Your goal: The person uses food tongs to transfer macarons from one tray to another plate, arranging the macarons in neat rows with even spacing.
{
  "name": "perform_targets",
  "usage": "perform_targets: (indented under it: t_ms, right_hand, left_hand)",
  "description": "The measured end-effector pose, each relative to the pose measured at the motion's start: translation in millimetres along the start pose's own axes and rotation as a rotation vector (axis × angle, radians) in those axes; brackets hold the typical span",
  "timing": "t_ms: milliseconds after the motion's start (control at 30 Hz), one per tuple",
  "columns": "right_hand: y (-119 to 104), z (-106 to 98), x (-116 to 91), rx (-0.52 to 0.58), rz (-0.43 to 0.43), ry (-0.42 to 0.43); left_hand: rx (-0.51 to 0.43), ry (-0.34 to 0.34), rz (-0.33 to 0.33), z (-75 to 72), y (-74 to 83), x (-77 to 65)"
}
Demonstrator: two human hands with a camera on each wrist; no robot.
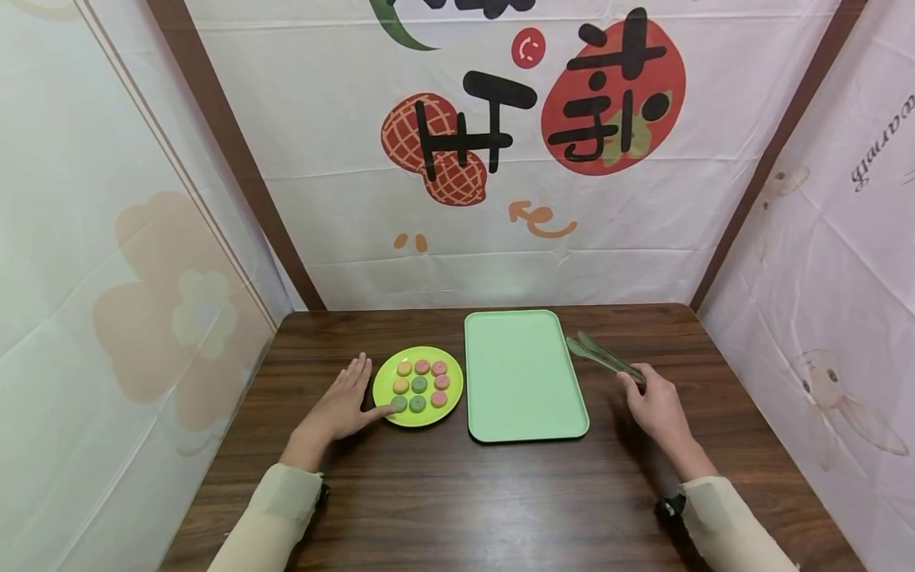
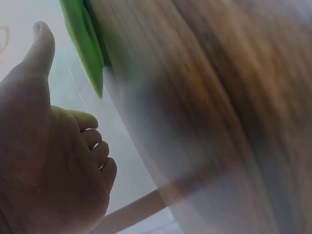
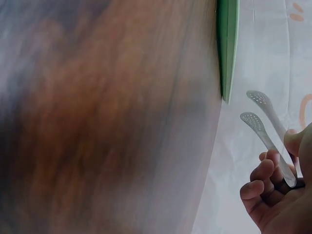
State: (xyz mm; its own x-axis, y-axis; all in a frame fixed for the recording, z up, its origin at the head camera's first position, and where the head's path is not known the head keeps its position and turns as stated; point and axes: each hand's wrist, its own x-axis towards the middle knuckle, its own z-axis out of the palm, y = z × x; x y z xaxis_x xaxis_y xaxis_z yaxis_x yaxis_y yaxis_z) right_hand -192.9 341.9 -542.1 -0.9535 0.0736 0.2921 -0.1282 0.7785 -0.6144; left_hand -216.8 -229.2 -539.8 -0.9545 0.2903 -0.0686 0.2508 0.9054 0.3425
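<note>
On the left of the table lies a yellow-green plate (image 1: 453,407) bearing several small round macarons (image 1: 418,384) in pink, green and yellow. Beside its left edge is my left hand (image 1: 341,407), fingers straight, its thumb reaching over the near rim. Whether the thumb touches the plate I cannot tell; the left wrist view shows the hand (image 2: 53,161) holding nothing. My right hand (image 1: 659,407) grips the handle end of translucent tongs (image 1: 608,359), whose arms stand apart. In the right wrist view the tongs (image 3: 265,135) show perforated tips with nothing between them.
A light green rectangular tray (image 1: 526,377) lies between the plate and the tongs, with nothing on it. Both rest on a dark wooden table (image 1: 457,500). Printed white cloth (image 1: 307,199) hangs behind the table and along both sides.
</note>
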Motion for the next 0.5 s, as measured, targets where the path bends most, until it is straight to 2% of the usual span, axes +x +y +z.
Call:
perform_targets:
  t_ms: [167, 500]
  right_hand:
    - [2, -2, 0, -0.003, 0.032, -0.006]
    - [4, -1, 1, -0.023, 0.156, -0.134]
  left_hand:
    - [0.015, 0.002, -0.007, 0.4, -5.1, -1.7]
    - [0.018, 0.001, -0.038, -0.6, -12.6, -5.6]
